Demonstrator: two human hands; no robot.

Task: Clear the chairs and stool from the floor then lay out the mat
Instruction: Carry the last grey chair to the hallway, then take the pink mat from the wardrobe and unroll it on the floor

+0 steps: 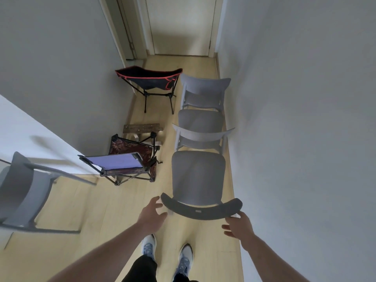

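Note:
A grey plastic chair (198, 176) stands right in front of me by the right wall, its curved backrest nearest me. My left hand (152, 213) hovers just off the backrest's left end, fingers loosely spread and holding nothing. My right hand (239, 225) is at the backrest's right end, fingers relaxed and touching or nearly touching it. Two more grey chairs (201, 123) (204, 92) line up beyond it. On the left are a purple folding stool (120, 163), a floral folding stool (132, 148), a small wooden stool (142, 129) and a black-and-red camp chair (150, 80). No mat is in view.
This is a narrow corridor with a wooden floor (114, 210) between grey walls and a closed door (181, 27) at the far end. Another grey chair (24, 192) stands at the far left, blurred. My feet in white shoes (168, 253) are behind the near chair.

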